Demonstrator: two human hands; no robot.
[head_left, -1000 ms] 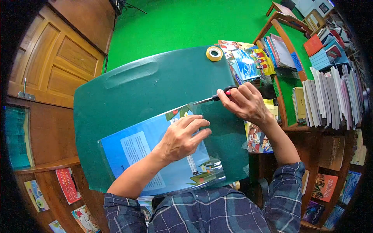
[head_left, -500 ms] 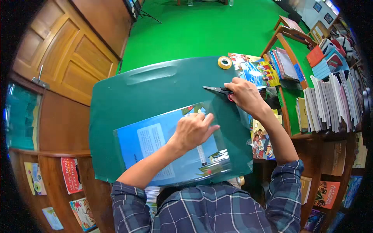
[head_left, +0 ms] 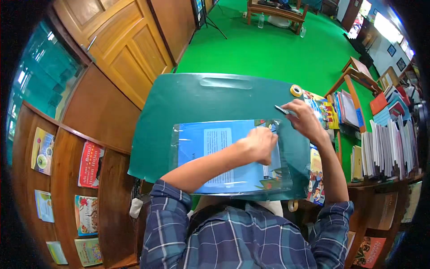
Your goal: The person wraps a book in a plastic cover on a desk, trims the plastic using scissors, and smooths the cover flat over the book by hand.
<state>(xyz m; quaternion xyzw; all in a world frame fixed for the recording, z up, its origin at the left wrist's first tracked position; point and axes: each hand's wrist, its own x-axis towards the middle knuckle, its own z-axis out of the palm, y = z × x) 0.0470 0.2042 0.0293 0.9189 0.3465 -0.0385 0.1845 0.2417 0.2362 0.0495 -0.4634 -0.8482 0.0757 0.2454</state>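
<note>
A blue book with a pale text panel lies flat on the green tabletop, a sheet of clear plastic reaching past its edges. Over the book's right part is my left hand, its fingers curled and closed; what they grip, if anything, is hidden. My right hand is closed around the handle end of the scissors, whose blades point to the far left. The hand covers most of the handles.
A roll of tape sits at the table's far right corner, beside colourful books. Stacked books fill the right side. Another tape roll shows near the front edge. Shelves with books stand at left.
The camera view has shifted, so the table appears farther right and more of the room shows. My left hand has curled its fingers more. The scissors remain at my right hand.
</note>
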